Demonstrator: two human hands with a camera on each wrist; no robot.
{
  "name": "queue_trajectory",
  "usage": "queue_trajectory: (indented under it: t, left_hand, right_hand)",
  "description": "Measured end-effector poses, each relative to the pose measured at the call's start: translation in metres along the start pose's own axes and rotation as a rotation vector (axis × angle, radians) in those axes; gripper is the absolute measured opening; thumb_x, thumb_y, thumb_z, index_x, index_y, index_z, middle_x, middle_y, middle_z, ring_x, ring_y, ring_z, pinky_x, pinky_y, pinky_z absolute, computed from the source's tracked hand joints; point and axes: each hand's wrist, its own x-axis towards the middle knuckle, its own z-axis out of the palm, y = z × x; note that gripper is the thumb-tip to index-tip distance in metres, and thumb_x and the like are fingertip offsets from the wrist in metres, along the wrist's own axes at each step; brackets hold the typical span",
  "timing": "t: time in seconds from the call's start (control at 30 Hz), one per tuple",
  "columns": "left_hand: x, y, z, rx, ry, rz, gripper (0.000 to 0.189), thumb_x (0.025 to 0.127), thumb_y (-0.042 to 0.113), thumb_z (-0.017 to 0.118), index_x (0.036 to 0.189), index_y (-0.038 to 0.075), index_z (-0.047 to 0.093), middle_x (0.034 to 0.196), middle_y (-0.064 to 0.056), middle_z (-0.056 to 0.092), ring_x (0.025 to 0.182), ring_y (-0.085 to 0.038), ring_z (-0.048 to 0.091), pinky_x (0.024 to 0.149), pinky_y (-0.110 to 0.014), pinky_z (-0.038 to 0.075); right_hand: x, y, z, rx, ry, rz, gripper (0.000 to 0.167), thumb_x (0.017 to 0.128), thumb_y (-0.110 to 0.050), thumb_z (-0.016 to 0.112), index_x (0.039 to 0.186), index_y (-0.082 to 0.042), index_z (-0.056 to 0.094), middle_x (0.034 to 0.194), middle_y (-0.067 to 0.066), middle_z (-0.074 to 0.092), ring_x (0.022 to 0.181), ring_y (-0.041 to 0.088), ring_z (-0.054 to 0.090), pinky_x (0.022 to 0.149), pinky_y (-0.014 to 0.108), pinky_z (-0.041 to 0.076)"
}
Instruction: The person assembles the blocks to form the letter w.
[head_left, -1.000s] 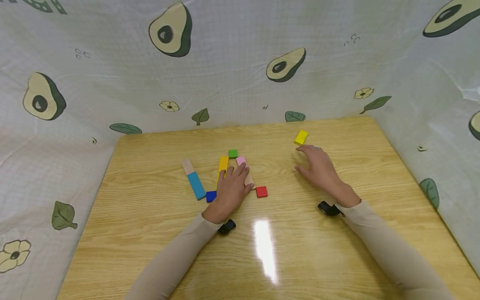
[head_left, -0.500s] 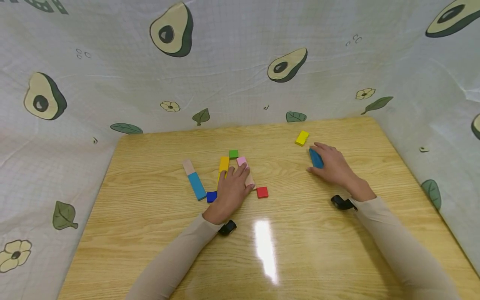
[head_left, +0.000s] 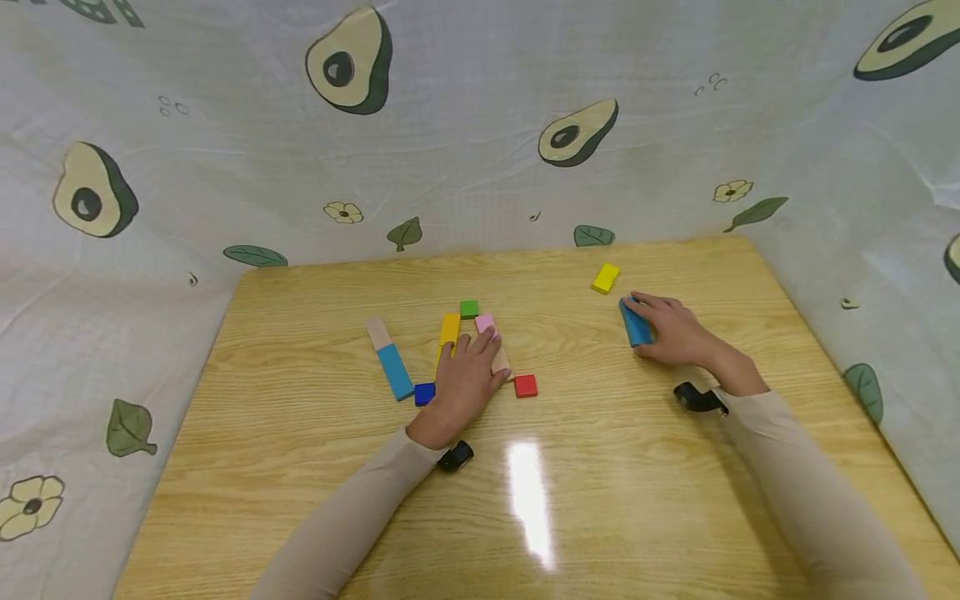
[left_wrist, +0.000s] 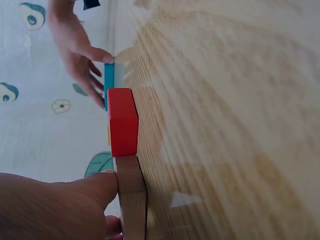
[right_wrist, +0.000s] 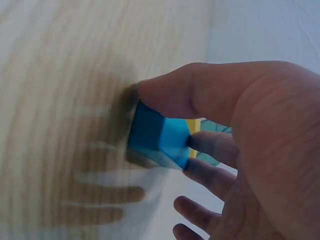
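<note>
My right hand (head_left: pixel 675 332) pinches a blue block (head_left: pixel 636 323) between thumb and fingers at the right. In the right wrist view, that blue block (right_wrist: pixel 159 136) stands between the thumb and two fingers, close to the tabletop. My left hand (head_left: pixel 467 379) rests with fingers spread over a group of blocks. Its thumb touches the side of a plain wooden block (left_wrist: pixel 131 200) in the left wrist view. A pink block (head_left: pixel 485 322) and an orange-yellow block (head_left: pixel 450 327) show beyond its fingers, partly covered. A red block (head_left: pixel 526 386) meets the wooden block's near end.
A green block (head_left: pixel 468 309) lies behind the group. To the left, a blue block (head_left: pixel 395 372) joins a plain wooden block (head_left: pixel 378 332) end to end, beside a dark blue block (head_left: pixel 424 394). A yellow block (head_left: pixel 606 278) lies near the back, before the avocado-print cloth (head_left: pixel 465 167).
My right hand has shifted slightly right and toward me. The blue block, mostly hidden under it a second ago, now shows between its fingers. The left hand stays on the blocks.
</note>
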Motion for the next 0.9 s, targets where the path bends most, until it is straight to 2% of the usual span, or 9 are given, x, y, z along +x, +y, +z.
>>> queue_trajectory:
  t: [0.13, 0.33, 0.5, 0.67, 0.9]
  left_hand:
    - [0.0, 0.0, 0.001, -0.002, 0.004, -0.002, 0.059, 0.107, 0.045, 0.062, 0.157, 0.014, 0.054, 0.165, -0.005, 0.047, 0.139, -0.034, 0.048, 0.115, -0.055, 0.039]
    - [-0.001, 0.0, 0.0, 0.002, 0.008, -0.003, 0.058, 0.107, 0.045, 0.063, 0.156, 0.015, 0.055, 0.164, -0.004, 0.047, 0.139, -0.033, 0.048, 0.114, -0.054, 0.039]
    - [0.0, 0.0, -0.001, -0.004, -0.006, -0.008, 0.059, 0.107, 0.045, 0.062, 0.157, 0.015, 0.054, 0.165, -0.004, 0.046, 0.14, -0.033, 0.047, 0.115, -0.055, 0.038]
    - [0.001, 0.0, 0.0, -0.017, -0.033, -0.019, 0.06, 0.107, 0.046, 0.061, 0.159, 0.016, 0.052, 0.167, -0.003, 0.043, 0.142, -0.033, 0.046, 0.116, -0.056, 0.036]
    - [0.0, 0.002, -0.001, -0.013, -0.046, -0.025, 0.059, 0.108, 0.046, 0.06, 0.159, 0.016, 0.052, 0.168, -0.002, 0.042, 0.143, -0.032, 0.045, 0.117, -0.055, 0.036]
  right_hand:
    - [0.001, 0.002, -0.001, 0.009, 0.005, -0.002, 0.083, 0.092, -0.017, 0.083, 0.158, 0.009, 0.04, 0.161, 0.037, 0.032, 0.14, 0.067, 0.031, 0.107, 0.08, 0.029]
    - [0.004, -0.003, 0.006, 0.044, 0.058, 0.007, 0.084, 0.09, -0.023, 0.086, 0.155, 0.01, 0.045, 0.155, 0.036, 0.041, 0.137, 0.063, 0.036, 0.109, 0.075, 0.03]
    - [0.004, -0.02, 0.012, 0.059, 0.08, -0.017, 0.085, 0.089, -0.026, 0.088, 0.155, 0.008, 0.046, 0.154, 0.033, 0.043, 0.136, 0.059, 0.038, 0.109, 0.074, 0.031]
    - [0.004, -0.04, 0.019, 0.064, 0.107, -0.077, 0.084, 0.087, -0.023, 0.09, 0.154, 0.007, 0.049, 0.153, 0.031, 0.046, 0.138, 0.057, 0.039, 0.112, 0.074, 0.029]
    - [0.007, -0.069, 0.028, 0.067, 0.113, -0.125, 0.084, 0.086, -0.024, 0.091, 0.154, 0.004, 0.051, 0.153, 0.029, 0.049, 0.138, 0.052, 0.042, 0.114, 0.071, 0.03]
